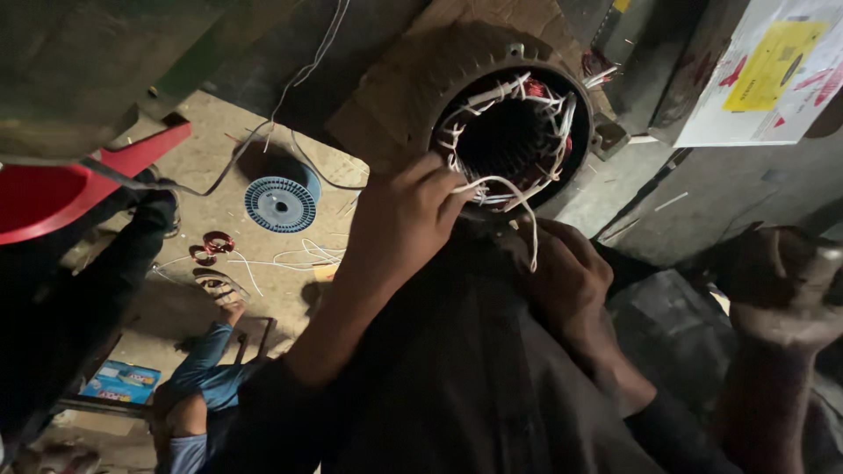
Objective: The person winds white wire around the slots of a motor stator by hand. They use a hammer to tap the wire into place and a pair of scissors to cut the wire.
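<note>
The scene is dim, with most of the lower half sunk in near-black shadow. Light falls from above onto the tan floor (219, 167) at the left and the white label (773, 70) at the top right corner, which look brightest. The left hand (399, 224) catches warm light; the right hand (566, 281) is murky. Dark areas look grainy, and the near shapes at the edges are soft.

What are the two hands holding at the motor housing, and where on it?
The left hand pinches the white wires at the stator opening's lower rim. The right hand sits below; its grip cannot be told.
</note>
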`<control>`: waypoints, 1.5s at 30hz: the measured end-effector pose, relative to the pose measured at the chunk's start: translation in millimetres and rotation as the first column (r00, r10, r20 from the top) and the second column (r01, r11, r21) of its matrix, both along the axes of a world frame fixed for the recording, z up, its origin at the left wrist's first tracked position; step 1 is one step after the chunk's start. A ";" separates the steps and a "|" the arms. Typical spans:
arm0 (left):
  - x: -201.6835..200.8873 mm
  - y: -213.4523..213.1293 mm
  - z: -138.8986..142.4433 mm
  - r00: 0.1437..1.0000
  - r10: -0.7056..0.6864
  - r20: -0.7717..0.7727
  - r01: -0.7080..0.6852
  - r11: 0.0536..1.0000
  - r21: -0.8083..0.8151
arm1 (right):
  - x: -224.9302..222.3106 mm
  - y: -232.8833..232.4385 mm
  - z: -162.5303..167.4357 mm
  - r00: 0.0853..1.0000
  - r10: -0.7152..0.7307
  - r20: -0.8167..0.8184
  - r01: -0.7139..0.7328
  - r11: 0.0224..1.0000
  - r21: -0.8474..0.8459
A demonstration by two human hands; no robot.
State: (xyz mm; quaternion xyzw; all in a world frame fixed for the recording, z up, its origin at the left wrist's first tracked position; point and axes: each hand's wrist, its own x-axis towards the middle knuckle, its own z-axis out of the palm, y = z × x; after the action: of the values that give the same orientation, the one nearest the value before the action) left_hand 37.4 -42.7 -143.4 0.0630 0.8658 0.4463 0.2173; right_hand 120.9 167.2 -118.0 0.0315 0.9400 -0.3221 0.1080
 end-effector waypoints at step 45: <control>-228.9 -403.7 -73.9 0.966 0.222 0.131 -0.204 0.970 -0.134 | -32.6 -102.2 49.7 0.954 -0.299 -0.016 0.299 0.952 0.062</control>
State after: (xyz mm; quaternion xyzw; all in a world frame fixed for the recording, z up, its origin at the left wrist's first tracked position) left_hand -191.5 -446.4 -217.3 -0.0764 0.8746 0.4178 0.2339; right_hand 88.3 64.9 -68.2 0.1757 0.9345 -0.3049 0.0540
